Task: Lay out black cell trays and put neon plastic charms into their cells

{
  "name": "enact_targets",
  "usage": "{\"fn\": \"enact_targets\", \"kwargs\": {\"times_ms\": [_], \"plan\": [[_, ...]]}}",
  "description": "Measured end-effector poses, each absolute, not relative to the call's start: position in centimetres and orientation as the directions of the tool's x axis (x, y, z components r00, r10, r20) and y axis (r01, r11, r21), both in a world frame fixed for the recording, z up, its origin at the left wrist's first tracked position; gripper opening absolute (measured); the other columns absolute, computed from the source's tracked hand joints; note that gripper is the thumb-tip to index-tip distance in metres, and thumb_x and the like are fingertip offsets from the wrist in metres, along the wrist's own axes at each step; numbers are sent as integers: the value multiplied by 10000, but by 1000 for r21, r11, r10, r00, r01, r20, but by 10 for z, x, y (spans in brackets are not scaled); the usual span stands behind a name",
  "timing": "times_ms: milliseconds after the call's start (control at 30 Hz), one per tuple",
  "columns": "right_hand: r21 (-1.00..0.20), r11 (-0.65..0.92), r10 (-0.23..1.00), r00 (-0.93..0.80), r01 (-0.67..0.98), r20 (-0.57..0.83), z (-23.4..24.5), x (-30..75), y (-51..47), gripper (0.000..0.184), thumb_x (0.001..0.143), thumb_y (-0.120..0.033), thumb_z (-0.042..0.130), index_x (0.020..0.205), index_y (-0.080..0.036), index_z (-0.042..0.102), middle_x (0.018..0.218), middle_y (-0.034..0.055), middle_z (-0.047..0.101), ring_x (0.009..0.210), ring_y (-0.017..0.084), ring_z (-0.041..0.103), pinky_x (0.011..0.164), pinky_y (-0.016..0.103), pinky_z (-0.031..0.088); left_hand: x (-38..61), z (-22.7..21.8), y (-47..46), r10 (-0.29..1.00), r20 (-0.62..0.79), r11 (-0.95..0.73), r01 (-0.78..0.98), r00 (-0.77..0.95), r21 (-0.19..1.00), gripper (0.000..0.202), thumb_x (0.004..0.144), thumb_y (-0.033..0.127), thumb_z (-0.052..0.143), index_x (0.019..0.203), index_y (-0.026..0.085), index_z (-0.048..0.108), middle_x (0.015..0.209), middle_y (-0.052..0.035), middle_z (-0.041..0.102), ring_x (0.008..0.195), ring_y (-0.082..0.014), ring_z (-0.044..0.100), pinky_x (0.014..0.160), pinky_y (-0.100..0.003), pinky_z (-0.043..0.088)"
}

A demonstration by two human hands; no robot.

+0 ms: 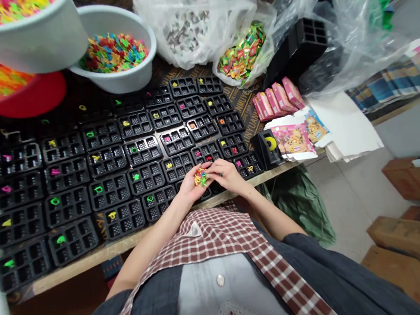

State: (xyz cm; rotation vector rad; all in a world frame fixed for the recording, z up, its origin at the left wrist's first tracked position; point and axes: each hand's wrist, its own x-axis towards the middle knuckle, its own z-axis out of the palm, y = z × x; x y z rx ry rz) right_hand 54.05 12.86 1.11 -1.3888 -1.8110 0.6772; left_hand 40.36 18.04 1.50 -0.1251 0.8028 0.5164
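My left hand (192, 186) is cupped around a small heap of coloured plastic pieces (200, 177), mostly yellow, green and red. Over the heap, the fingers of my right hand (229, 176) are pinched together at its right side; what lies between their tips is too small to make out. Both hands are above the front edge of rows of black compartment trays (126, 218). Many trays hold a single small plastic piece in one compartment, such as a green one (60, 239) or a yellow one (112, 215). My hands partly cover the trays beneath them.
A grey-white basin (125, 81) and a red basin (47, 95) hold more coloured pieces at the back left. Plastic bags (198, 52) of small packets stand behind the trays. Pink boxes (277, 100) and flat printed cartons (293, 140) lie right. Cardboard boxes (416, 240) are on the floor.
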Motion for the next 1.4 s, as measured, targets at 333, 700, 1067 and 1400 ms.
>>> {"fn": "enact_targets", "kwargs": {"times_ms": [333,700,1067,1400], "plan": [[-769,-75,975,210,635,79,2,577,105,146,864,-271,631,806,-211,751,748,22,620,691,140,583,687,288,495,398,16,180,390,-747,905,-373,539,204,293,971,235,402,861,96,635,585,-32,579,406,-63,494,313,-116,290],[-845,-4,987,140,535,84,17,549,108,266,761,-342,753,999,-224,736,857,21,608,747,137,578,671,277,496,403,13,165,548,-605,794,-130,578,594,433,795,527,664,745,97,670,520,-4,527,395,-58,447,327,-140,245],[-883,-20,993,114,469,38,20,537,127,159,868,-252,599,742,-179,662,745,10,605,683,124,551,628,257,435,399,12,176,573,-639,817,-298,513,493,288,838,387,636,771,109,669,594,-27,605,430,-67,526,335,-133,308],[-849,32,996,50,528,69,20,534,144,86,845,-226,647,772,-184,666,767,3,568,735,129,553,689,261,449,400,10,185,613,-628,788,-316,480,528,344,752,446,735,743,110,662,574,-5,582,423,-58,518,338,-131,314]]}}
